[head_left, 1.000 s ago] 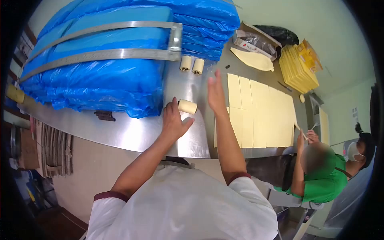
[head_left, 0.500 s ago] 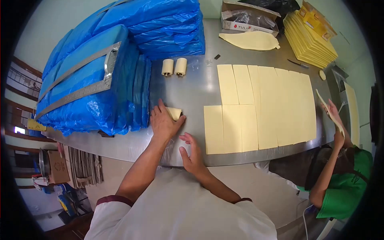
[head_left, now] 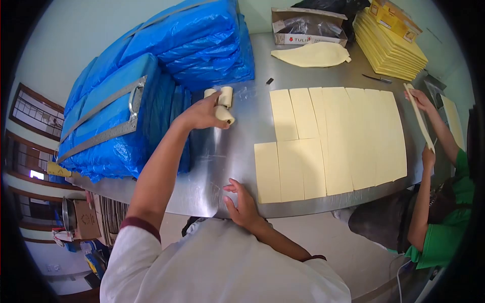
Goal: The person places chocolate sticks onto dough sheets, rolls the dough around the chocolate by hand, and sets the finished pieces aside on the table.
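My left hand [head_left: 202, 112] grips a short rolled piece of dough [head_left: 224, 116] with a dark bit at its end, just above the steel table. Right beyond it, two more dough rolls [head_left: 227, 96] stand side by side, one partly behind my fingers. My right hand [head_left: 244, 204] rests near the table's front edge, fingers apart and holding nothing. To its right lie flat cut dough rectangles [head_left: 348, 141], laid edge to edge.
Blue plastic-wrapped stacks [head_left: 116, 121] with a metal frame [head_left: 135, 103] on top fill the left side. At the back are a carton [head_left: 309, 38], a dough scrap [head_left: 313, 54], a knife [head_left: 378, 79] and stacked yellow sheets [head_left: 391, 45]. A co-worker [head_left: 447, 217] at right holds a dough strip.
My left hand has lifted the dough roll and carried it away from me to the two standing rolls. My right hand stays nearly in place. The co-worker's strip has shifted.
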A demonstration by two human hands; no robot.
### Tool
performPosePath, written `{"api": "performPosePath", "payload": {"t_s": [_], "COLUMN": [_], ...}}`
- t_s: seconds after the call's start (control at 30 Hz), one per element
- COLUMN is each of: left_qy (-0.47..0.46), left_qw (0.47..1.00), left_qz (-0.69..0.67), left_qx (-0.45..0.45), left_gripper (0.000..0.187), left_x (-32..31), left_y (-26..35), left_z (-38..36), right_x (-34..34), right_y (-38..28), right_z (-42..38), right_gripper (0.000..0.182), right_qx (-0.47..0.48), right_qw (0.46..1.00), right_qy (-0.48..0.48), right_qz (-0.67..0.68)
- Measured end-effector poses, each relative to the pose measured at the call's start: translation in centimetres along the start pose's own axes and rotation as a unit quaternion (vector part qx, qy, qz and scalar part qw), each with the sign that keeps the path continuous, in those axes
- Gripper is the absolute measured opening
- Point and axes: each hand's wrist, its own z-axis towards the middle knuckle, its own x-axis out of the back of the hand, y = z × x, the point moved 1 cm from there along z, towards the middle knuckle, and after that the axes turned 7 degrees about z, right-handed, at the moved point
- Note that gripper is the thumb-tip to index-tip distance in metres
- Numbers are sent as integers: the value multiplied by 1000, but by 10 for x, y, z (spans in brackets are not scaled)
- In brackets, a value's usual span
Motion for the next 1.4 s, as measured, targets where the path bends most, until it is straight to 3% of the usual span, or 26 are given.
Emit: {"api": "performPosePath", "payload": {"t_s": [0.1, 0.2, 0.5, 0.67, 0.7, 0.73, 0.8, 0.83, 0.87, 0.9, 0.93, 0.97, 1.03, 1.1, 1.17, 1.27, 1.37, 1.4], "left_qy": [71, 43, -22, -12, -19, 24, 198, 280, 371, 386, 402, 420, 395, 331, 286, 271, 276, 262], "left_qw": [983, 964, 968, 969, 969, 973, 962, 939, 906, 895, 882, 867, 884, 909, 919, 924, 922, 918], "left_qz": [116, 199, 203, 192, 198, 166, 17, -53, -129, -157, -185, -213, -213, -214, -259, -267, -270, -296], "left_qx": [-125, -169, -148, -152, -145, -158, -185, -193, -157, -159, -160, -160, -129, -135, -74, -31, -38, -30], "left_gripper": [117, 117, 119, 120, 120, 107, 90, 82, 58, 56, 53, 51, 42, 37, 34, 30, 27, 26], "left_x": [-6, -2, -5, -5, -2, -1, -9, -13, -19, -29, -41, -54, -85, -106, -128, -144, -147, -149], "left_y": [13, 17, -5, -16, -12, -11, -15, -17, -7, -7, -9, -13, -25, -43, -62, -81, -90, -91], "left_z": [49, 82, 123, 123, 117, 111, 99, 89, 69, 45, 20, -5, -57, -106, -143, -181, -205, -211], "right_x": [-1, -2, -4, -4, -1, 5, 35, 53, 73, 91, 100, 109, 121, 117, 116, 115, 122, 121], "right_y": [2, 3, 5, -2, -5, -9, -27, -39, -35, -26, -31, -21, -7, -18, -20, -18, -18, -21], "right_z": [-1, -1, 4, 9, 12, 18, 39, 58, 78, 94, 115, 122, 129, 142, 154, 179, 193, 194], "right_gripper": [53, 51, 49, 45, 43, 41, 34, 28, 31, 35, 40, 43, 41, 39, 36, 27, 25, 25], "right_qx": [-8, -22, -39, -77, -97, -118, 3, 1, 10, 30, -14, 47, 75, 7, -35, -89, -151, -129], "right_qw": [1000, 1000, 998, 995, 994, 991, 987, 983, 958, 926, 891, 838, 833, 835, 843, 869, 806, 818], "right_qy": [-3, 3, -7, -29, -40, -51, -23, -7, -22, -31, -75, -93, -158, -206, -235, -239, -344, -340], "right_qz": [-21, -22, -46, -52, -42, -34, -162, -183, -284, -376, -447, -536, -526, -510, -482, -424, -457, -445]}}
